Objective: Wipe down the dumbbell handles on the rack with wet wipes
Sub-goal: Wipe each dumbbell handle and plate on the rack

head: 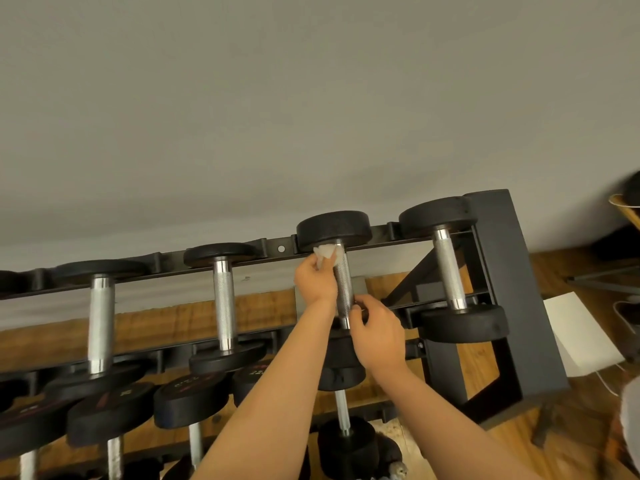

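Pinching with the left hand (315, 280) a crumpled white wet wipe (325, 252) at the far end of the knurled steel dumbbell handle (344, 285), the person should wrap and draw it nearward, right hand (375, 332) gripping the near end on the black metal rack (502, 265).

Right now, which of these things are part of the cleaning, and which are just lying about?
In the job: wipe in the left hand; handle held by the right hand; rack; the other dumbbells.
Lying about: white box; cable on the floor.
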A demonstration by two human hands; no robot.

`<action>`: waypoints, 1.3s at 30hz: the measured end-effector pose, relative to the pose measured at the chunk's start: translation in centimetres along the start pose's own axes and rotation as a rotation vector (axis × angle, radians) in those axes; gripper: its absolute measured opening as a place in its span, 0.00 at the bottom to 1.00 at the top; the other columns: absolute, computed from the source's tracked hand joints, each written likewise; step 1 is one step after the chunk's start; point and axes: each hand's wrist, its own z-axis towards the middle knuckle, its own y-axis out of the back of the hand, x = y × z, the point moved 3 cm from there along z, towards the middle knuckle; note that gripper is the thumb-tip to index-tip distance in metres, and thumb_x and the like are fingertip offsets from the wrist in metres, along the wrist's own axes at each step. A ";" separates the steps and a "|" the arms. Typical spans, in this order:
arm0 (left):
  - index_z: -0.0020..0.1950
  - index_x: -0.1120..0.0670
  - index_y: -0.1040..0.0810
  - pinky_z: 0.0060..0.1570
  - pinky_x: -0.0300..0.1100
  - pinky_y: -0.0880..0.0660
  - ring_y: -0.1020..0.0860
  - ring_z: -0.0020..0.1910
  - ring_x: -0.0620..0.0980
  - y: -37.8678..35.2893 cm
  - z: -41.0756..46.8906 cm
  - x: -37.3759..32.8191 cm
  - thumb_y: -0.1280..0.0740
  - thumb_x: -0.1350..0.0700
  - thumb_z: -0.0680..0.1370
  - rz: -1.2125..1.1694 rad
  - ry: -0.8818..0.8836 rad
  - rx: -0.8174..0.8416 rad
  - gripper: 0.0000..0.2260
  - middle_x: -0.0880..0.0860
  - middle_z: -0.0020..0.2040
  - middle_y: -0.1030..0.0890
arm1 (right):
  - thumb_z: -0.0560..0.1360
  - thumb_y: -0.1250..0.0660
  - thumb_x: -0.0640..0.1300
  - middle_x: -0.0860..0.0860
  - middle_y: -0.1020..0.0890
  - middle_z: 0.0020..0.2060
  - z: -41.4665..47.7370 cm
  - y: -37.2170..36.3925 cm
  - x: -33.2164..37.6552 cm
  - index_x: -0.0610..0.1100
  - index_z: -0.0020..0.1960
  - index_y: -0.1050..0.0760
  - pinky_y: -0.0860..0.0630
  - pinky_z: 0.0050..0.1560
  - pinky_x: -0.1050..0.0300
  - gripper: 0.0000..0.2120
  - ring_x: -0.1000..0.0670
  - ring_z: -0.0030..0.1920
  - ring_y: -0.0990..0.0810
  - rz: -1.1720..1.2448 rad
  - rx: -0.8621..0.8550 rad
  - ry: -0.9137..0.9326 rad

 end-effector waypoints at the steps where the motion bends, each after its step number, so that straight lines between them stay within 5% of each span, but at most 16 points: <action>1: 0.42 0.57 0.22 0.42 0.38 0.28 0.24 0.39 0.44 0.4 -0.1 0.1 0.33 0.56 0.80 0.013 -0.034 -0.018 0.08 0.52 0.40 0.21 | 0.80 0.40 0.45 0.54 0.19 0.42 0.0 0.0 0.0 0.47 0.52 0.22 0.21 0.43 0.53 0.08 0.54 0.41 0.21 0.004 0.002 0.002; 6: 0.49 0.57 0.27 0.35 0.25 0.29 0.25 0.38 0.38 1.2 -1.4 -0.3 0.32 0.62 0.78 -0.007 -0.129 -0.101 0.04 0.45 0.39 0.23 | 0.80 0.40 0.45 0.53 0.19 0.42 0.0 0.0 -0.1 0.46 0.53 0.22 0.20 0.43 0.54 0.08 0.54 0.41 0.21 0.010 0.010 0.006; 11: 0.47 0.54 0.24 0.38 0.28 0.30 0.24 0.40 0.42 0.7 -1.0 -0.5 0.34 0.62 0.79 0.027 -0.154 -0.055 0.04 0.47 0.41 0.22 | 0.80 0.40 0.45 0.54 0.19 0.42 0.0 0.0 -0.1 0.47 0.53 0.22 0.21 0.42 0.56 0.08 0.55 0.41 0.21 0.010 0.008 0.010; 15: 0.54 0.57 0.22 0.41 0.36 0.28 0.23 0.45 0.46 -0.1 -2.0 -0.1 0.38 0.58 0.82 -0.182 -0.026 -0.005 0.06 0.51 0.46 0.21 | 0.80 0.40 0.45 0.54 0.19 0.44 0.0 0.0 -0.2 0.47 0.54 0.22 0.22 0.43 0.57 0.09 0.54 0.43 0.20 -0.004 0.013 0.006; 19: 0.48 0.54 0.20 0.40 0.35 0.27 0.22 0.43 0.45 -0.1 -2.0 0.0 0.41 0.59 0.83 -0.329 0.043 -0.065 0.10 0.50 0.43 0.20 | 0.80 0.40 0.46 0.54 0.18 0.45 0.2 -0.1 -0.3 0.48 0.55 0.22 0.22 0.44 0.56 0.10 0.55 0.43 0.21 -0.013 0.015 0.008; 22: 0.51 0.57 0.20 0.43 0.39 0.22 0.20 0.44 0.46 -0.6 -2.3 -0.2 0.32 0.55 0.79 -0.268 0.014 -0.063 0.06 0.51 0.44 0.18 | 0.80 0.40 0.46 0.54 0.18 0.45 0.2 -0.1 -0.3 0.48 0.55 0.22 0.22 0.45 0.57 0.10 0.55 0.44 0.21 -0.006 0.014 0.005; 25: 0.55 0.55 0.22 0.44 0.36 0.23 0.20 0.46 0.45 -1.2 -2.3 -0.3 0.24 0.53 0.73 -0.187 -0.002 -0.066 0.14 0.49 0.47 0.19 | 0.80 0.40 0.46 0.54 0.18 0.43 0.1 0.0 -0.2 0.48 0.53 0.22 0.22 0.43 0.57 0.09 0.55 0.43 0.20 0.010 0.012 0.009; 30: 0.53 0.57 0.23 0.43 0.36 0.23 0.20 0.47 0.49 -1.1 -1.9 -0.2 0.26 0.58 0.75 -0.101 -0.053 -0.140 0.10 0.50 0.46 0.20 | 0.80 0.40 0.46 0.55 0.18 0.43 0.2 0.0 -0.3 0.48 0.53 0.22 0.21 0.44 0.56 0.09 0.56 0.43 0.21 0.028 0.014 0.010; 35: 0.59 0.58 0.24 0.40 0.29 0.27 0.21 0.47 0.46 -1.7 -1.2 -0.3 0.25 0.55 0.73 -0.126 -0.014 -0.148 0.17 0.51 0.50 0.20 | 0.80 0.40 0.45 0.55 0.18 0.43 0.2 -0.1 -0.4 0.48 0.53 0.22 0.24 0.42 0.59 0.09 0.56 0.43 0.21 0.025 0.016 0.009; 39: 0.52 0.58 0.22 0.36 0.28 0.28 0.21 0.42 0.43 -1.4 -1.0 -0.1 0.27 0.54 0.75 -0.087 -0.048 -0.138 0.10 0.49 0.43 0.20 | 0.79 0.40 0.45 0.55 0.18 0.42 0.2 -0.1 -0.5 0.48 0.52 0.21 0.21 0.44 0.55 0.09 0.56 0.42 0.21 0.035 0.011 0.015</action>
